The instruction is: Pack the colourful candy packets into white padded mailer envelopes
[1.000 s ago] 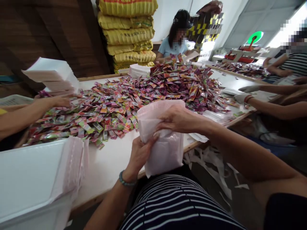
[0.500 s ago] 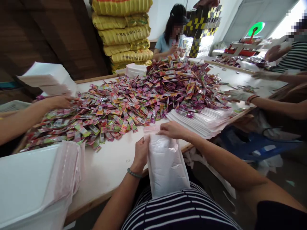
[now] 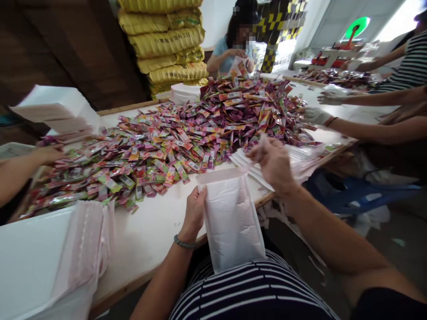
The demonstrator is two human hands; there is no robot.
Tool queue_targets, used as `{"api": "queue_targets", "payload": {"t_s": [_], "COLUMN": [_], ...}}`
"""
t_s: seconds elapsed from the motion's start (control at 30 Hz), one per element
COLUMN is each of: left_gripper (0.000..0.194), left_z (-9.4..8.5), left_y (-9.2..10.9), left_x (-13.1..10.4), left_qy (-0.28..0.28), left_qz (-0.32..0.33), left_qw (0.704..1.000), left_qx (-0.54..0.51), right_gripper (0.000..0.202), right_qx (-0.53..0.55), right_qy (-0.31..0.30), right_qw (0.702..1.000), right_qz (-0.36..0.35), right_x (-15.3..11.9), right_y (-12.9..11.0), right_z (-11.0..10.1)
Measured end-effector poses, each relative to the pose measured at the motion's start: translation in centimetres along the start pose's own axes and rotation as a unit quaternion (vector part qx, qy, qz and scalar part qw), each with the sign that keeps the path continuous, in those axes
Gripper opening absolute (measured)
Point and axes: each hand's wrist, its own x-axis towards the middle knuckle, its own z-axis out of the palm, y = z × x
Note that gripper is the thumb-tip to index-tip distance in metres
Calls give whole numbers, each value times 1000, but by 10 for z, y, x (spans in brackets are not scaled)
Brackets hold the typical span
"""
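A white padded mailer (image 3: 231, 218) stands upright against my lap, its flap end up and its lower end at my striped shirt. My left hand (image 3: 193, 211) grips its left edge near the top, thumb in front. Up and to the right, my right hand (image 3: 275, 162) is closed in a pinch on a thin translucent peel-off strip (image 3: 252, 165), blurred by motion, by the mailer's top right corner. Beneath that hand lies a fanned stack of white mailers (image 3: 296, 160). A large pile of small colourful sachets (image 3: 160, 151) spreads over the table beyond both hands.
More mailers stand in a white bin (image 3: 31, 262) at near left, and another stack (image 3: 66, 106) sits at far left. A co-worker's bare hand (image 3: 48, 154) touches the pile at left; gloved hands (image 3: 315, 115) reach in from the right. Yellow sacks (image 3: 167, 42) rise behind the table.
My right hand has moved up and right from the mailer's top edge, pulling the strip away from the flap. My left hand keeps its hold. The co-workers' hands have shifted.
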Motion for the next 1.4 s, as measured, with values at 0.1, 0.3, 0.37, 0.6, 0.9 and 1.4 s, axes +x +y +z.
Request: {"api": "queue_targets", "payload": {"t_s": [0.1,0.3,0.37,0.6,0.9,1.4], "left_gripper": [49,51,53,49,23,63], "left_z": [-1,-3,-2,-14,-36,-54], "left_y": [1,10,14,-2,-7,1], "left_x": [1,-2,-2,19,14,-9], "left_qy": [3,-2,-13,3,-41,-180], "left_qz": [-21,-49,-48,-74,144,164], "left_qw": [999,998,999,994,893,781], "left_qx": [-32,-31,1,79,425,576], "right_gripper": [26,32,49,48,12,30], "right_qx": [-127,-328,-215,39,-275,-394], "right_qy": [-85,-308,-273,-267,-323,-424], "right_qw": [986,874,907,891,905,813], "right_qz": [59,183,239,364,-8,-64], "right_x": [-17,-66,-64,-48,-42,-72], "right_y": [-30,-10,17,85,79,58], "right_z": [-69,-83,-54,3,-22,-57]}}
